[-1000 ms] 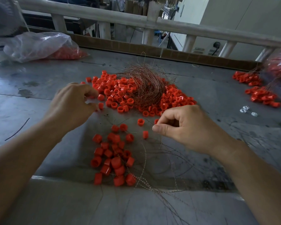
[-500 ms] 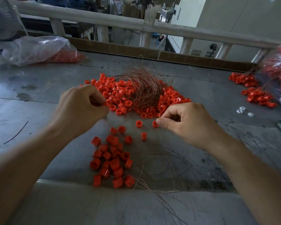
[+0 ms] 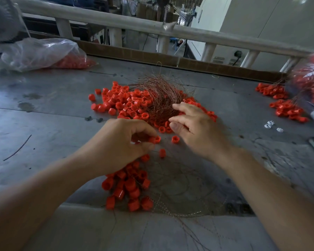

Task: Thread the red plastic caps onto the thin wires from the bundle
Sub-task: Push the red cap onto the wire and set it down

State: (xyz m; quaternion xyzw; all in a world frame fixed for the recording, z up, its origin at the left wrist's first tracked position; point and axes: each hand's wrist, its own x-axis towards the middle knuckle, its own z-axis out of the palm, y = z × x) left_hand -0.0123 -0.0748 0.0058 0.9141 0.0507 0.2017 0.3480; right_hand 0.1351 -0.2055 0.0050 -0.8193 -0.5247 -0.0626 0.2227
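In left hand (image 3: pixel 123 144), cap (image 3: pixel 156 139) (pinched).

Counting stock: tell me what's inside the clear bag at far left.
Red caps show through the clear bag at its right end. Crumpled, glary plastic hides the rest of its contents.

head view, wide-angle | from near edge of table (image 3: pixel 43 124) | faces forward-down toward far railing (image 3: pixel 116 20) | close above left hand (image 3: pixel 123 142), right hand (image 3: pixel 194 131)
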